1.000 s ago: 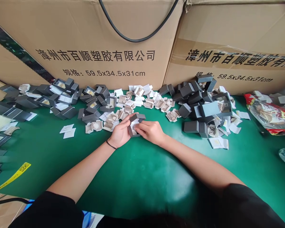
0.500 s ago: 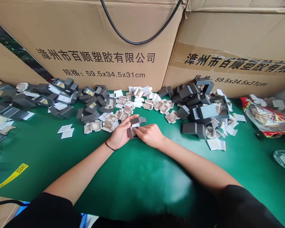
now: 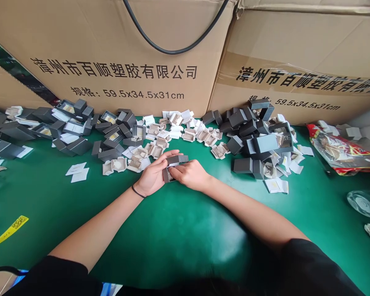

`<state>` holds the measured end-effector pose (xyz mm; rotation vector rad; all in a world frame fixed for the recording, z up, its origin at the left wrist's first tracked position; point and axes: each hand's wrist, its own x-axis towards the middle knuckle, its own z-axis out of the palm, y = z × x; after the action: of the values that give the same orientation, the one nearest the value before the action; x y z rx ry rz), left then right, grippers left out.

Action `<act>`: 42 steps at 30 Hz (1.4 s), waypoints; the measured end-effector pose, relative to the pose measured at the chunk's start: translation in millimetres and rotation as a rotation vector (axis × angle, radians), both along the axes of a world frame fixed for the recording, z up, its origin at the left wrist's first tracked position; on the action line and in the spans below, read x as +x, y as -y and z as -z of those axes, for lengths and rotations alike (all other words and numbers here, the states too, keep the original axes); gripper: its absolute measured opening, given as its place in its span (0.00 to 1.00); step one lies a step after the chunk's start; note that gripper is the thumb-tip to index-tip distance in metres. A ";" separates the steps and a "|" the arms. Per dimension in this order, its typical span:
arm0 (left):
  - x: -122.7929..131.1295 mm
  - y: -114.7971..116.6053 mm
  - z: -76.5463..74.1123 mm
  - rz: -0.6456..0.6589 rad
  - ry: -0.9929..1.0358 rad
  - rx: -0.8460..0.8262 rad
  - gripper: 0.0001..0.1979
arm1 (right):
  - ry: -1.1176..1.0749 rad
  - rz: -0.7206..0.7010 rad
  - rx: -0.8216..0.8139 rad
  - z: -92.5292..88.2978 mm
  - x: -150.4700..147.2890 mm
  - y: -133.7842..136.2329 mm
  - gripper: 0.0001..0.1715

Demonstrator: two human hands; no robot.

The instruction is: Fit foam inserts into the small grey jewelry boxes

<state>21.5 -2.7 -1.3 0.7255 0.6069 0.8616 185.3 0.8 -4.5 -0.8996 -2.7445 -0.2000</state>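
Note:
Near the middle of the green table, my left hand (image 3: 153,176) grips a small dark grey hinged box (image 3: 176,158) with its lid raised. The fingers wrap behind the box and the palm faces it. My right hand (image 3: 189,174) meets the box from the other side, its fingers curled and the thumb and fingertips pressed into the opening. Those fingertips hide most of the inside, so what they pinch there cannot be made out. Just beyond the box lie loose whitish card inserts (image 3: 137,160).
Grey boxes (image 3: 109,150) are heaped at left, with another pile of grey boxes (image 3: 249,127) at right. Large cartons (image 3: 126,41) stand along the back. A glass dish (image 3: 365,203), a red food packet (image 3: 342,150) and a yellow tape strip (image 3: 9,234) lie toward the sides.
The right fingers have shifted slightly over the box's opening, and the box has tilted a little. My view has turned slightly, so the scene sits a bit further left.

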 end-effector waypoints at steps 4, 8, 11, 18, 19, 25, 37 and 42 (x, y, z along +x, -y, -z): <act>-2.0 -0.6 1.3 -0.012 0.014 0.000 0.17 | -0.021 0.018 -0.016 1.0 1.2 2.6 0.14; -2.2 0.1 0.4 -0.016 0.018 -0.010 0.18 | -0.042 0.083 -0.052 0.0 0.7 6.1 0.12; -0.8 0.8 -0.4 0.000 0.014 -0.010 0.19 | -0.044 0.114 -0.080 -0.8 -0.5 6.2 0.12; -0.5 0.3 0.0 0.039 -0.031 0.032 0.18 | -0.080 0.061 -0.056 3.7 -1.0 2.2 0.13; -1.0 0.0 0.2 0.046 -0.040 0.038 0.18 | -0.086 0.044 -0.043 4.8 -1.1 2.0 0.13; -2.7 -1.9 -0.9 0.051 -0.062 0.046 0.17 | -0.108 0.012 0.012 7.2 -1.2 2.4 0.14; -4.7 -4.8 -0.3 0.005 -0.049 -0.032 0.20 | -0.162 0.028 0.039 12.9 4.5 0.1 0.15; -4.6 -7.4 -1.7 -0.085 -0.066 -0.103 0.19 | -0.279 0.075 0.047 13.4 6.6 0.7 0.17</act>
<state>16.9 4.7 0.5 0.6406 0.7402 0.8803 191.9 0.1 -17.9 -0.9403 -2.4426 -0.1397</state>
